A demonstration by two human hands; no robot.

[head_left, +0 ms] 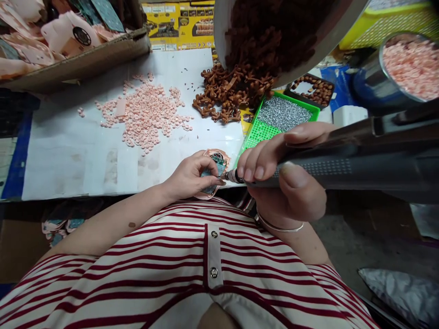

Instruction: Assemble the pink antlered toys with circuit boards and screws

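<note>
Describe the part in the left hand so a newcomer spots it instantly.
Find the white work surface and follow its near edge to the left hand. At the tip of the dark power tool is the peach part. Its green circuit board sets it apart from the small peach pieces heaped farther back.

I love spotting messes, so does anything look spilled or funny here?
Yes, the white tub seems tipped over, with brown pieces heaped outside its mouth. It looks like a spill, though it may be on purpose. A few pink bits lie left of the big pink pile, apart from it.
</note>
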